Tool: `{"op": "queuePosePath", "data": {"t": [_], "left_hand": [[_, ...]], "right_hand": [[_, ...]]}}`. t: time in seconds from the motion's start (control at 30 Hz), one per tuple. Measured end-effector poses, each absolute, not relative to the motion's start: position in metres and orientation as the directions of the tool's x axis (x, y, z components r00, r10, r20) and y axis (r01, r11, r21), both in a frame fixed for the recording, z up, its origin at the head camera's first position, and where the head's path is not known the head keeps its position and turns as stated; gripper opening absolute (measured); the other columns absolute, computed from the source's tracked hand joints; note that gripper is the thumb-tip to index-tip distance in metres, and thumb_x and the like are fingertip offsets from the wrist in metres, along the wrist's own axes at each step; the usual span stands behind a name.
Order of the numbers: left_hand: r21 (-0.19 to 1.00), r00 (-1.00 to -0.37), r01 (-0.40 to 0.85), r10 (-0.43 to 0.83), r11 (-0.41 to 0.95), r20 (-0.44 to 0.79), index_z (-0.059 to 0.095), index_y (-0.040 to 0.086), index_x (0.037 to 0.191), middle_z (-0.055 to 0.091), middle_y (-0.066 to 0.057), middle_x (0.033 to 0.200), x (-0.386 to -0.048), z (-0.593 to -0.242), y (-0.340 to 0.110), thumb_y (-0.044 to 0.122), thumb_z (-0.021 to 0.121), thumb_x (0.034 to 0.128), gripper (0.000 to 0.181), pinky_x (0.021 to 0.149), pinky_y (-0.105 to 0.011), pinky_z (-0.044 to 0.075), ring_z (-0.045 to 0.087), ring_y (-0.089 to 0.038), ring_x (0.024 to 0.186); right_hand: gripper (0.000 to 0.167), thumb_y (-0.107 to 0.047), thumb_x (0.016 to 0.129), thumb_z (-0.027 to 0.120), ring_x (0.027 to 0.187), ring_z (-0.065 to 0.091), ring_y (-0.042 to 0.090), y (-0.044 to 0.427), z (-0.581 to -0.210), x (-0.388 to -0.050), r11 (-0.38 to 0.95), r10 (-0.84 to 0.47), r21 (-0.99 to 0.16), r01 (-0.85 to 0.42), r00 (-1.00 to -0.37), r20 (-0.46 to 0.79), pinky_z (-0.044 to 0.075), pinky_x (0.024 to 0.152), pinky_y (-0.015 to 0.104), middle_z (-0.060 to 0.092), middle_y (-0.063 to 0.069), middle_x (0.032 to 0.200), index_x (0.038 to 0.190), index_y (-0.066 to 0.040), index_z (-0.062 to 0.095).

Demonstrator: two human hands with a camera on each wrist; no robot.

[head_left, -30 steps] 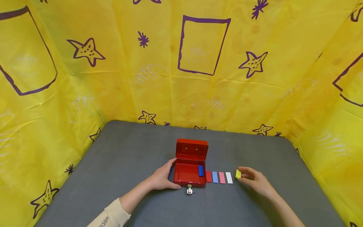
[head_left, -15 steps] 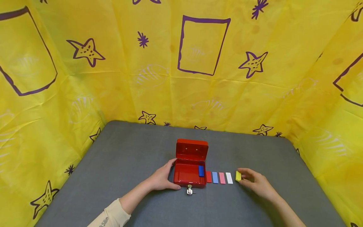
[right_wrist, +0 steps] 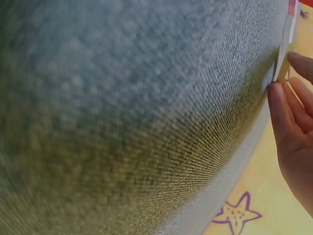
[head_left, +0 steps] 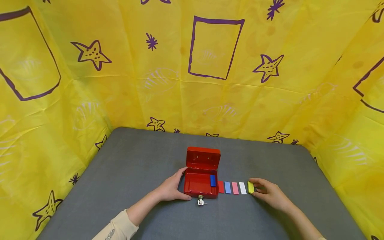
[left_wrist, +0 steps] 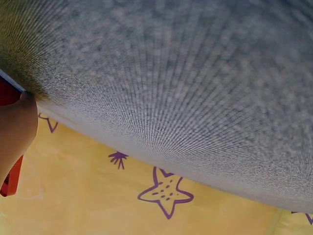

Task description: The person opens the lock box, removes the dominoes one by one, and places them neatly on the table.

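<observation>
My left hand holds the left side of a small red cash box, thumb at its front corner and fingers at the back corner. The box's lid stands raised, and a dark blue domino block lies inside against the right wall. Between thumb and fingers, my right hand pinches a yellow domino block at the right end of a row on the table. In the right wrist view, the yellow block appears at the fingertips. The left wrist view shows only part of the left hand.
Red, light blue, pink and white blocks lie in line right of the box. A key sits in its front lock. Yellow patterned cloth surrounds the grey tabletop.
My right hand has lowered the yellow block and shifted it slightly left; its tilt is gone and it lines up with the row. The left hand and box have stayed put.
</observation>
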State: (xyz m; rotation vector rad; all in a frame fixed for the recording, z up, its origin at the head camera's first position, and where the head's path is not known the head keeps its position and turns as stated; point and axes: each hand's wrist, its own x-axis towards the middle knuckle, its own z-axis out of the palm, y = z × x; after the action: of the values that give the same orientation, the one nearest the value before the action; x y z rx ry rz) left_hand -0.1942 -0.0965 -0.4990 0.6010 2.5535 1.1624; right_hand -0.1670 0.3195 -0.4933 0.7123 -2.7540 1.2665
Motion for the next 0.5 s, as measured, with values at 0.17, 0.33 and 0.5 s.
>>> {"op": "queuePosePath", "data": {"t": [0.17,0.33,0.5], "left_hand": [[0.768,-0.878,0.252,0.473,0.589,-0.074,0.027,0.01,0.149,0.041,-0.014,0.147,-0.1941,-0.4986,-0.0964,0.035,0.086,0.071,0.101,0.099,-0.057,0.042,0.042,-0.034,0.129],[0.759,-0.875,0.272,0.481,0.591,-0.062,0.027,0.009,0.149,0.042,-0.013,0.146,-0.1956,-0.5005,-0.0963,0.038,0.086,0.0706,0.103,0.1,-0.056,0.042,0.044,-0.032,0.129],[0.75,-0.872,0.287,0.487,0.596,-0.053,0.026,0.009,0.149,0.043,-0.012,0.145,-0.1959,-0.5024,-0.0968,0.04,0.086,0.0698,0.104,0.1,-0.055,0.042,0.045,-0.031,0.127]], "right_hand": [[0.042,-0.005,0.084,0.075,0.101,0.062,0.012,0.3201,-0.4914,-0.1684,0.54,-0.448,-0.71,-0.452,-0.868,0.211,0.055,0.081,0.027,0.065,0.019,0.115,0.122,0.005,0.06],[0.041,-0.005,0.085,0.074,0.103,0.061,0.012,0.3207,-0.4915,-0.1698,0.548,-0.462,-0.702,-0.454,-0.864,0.198,0.055,0.082,0.028,0.064,0.018,0.117,0.123,0.004,0.061],[0.041,-0.006,0.086,0.073,0.105,0.061,0.012,0.3208,-0.493,-0.1703,0.562,-0.47,-0.695,-0.449,-0.865,0.178,0.055,0.083,0.029,0.064,0.017,0.119,0.124,0.003,0.061]]}}
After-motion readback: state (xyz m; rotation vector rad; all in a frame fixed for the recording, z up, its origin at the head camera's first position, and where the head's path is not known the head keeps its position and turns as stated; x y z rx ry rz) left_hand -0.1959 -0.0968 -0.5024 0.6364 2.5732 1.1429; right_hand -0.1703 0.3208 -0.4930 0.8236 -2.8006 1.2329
